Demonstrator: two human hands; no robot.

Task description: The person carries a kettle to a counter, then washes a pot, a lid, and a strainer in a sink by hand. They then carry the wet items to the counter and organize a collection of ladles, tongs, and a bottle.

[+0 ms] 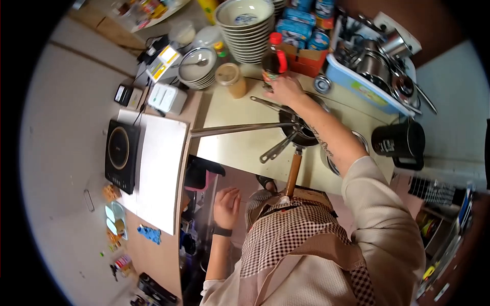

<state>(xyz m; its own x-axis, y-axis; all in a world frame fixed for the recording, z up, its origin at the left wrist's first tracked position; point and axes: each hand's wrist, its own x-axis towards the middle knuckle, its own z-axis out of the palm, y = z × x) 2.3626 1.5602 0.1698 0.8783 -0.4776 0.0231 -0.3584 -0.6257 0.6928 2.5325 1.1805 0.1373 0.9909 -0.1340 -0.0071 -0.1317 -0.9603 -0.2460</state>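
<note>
My right hand (284, 87) is stretched over the table, its fingers closed around the lower part of a dark sauce bottle (274, 58) with a red cap and red handle. Below that forearm sits a dark frying pan (304, 133) with a wooden handle; metal-handled utensils (278, 146) lie in and across it. Long wooden chopsticks (240, 129) rest with one end over the pan. Down by the apron, my left hand (227, 206) hangs with its fingers loosely bent and holds nothing.
Behind stand stacked bowls (245, 33), a lidded tub (231, 80) and blue cans (296, 25). A blue bin (367, 86) of metal cookware fills the back right, near a black pitcher (398, 140). An induction cooker (121, 155) lies on the left counter (158, 173).
</note>
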